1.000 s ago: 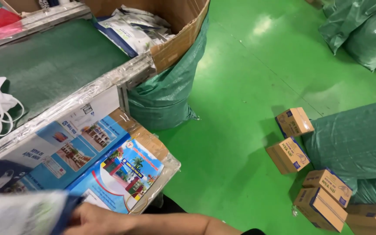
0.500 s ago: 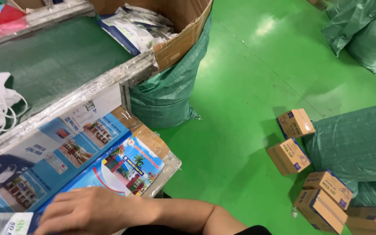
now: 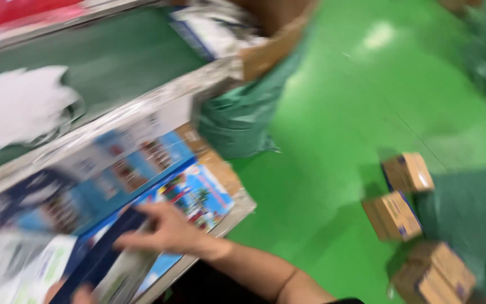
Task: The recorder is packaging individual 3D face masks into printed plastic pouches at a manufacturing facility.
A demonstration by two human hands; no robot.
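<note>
Right hand [image 3: 167, 231]: fingers spread flat on blue printed packets [image 3: 192, 194] — nothing clamped.
Left hand [image 3: 66, 293]: barely visible — grip unclear.

Bright, even light, probably from overhead, puts a pale glare patch on the green floor [image 3: 379, 35] at the far right. Heavy motion blur smears the whole view; edges and print are unreadable, shadows soft.
</note>
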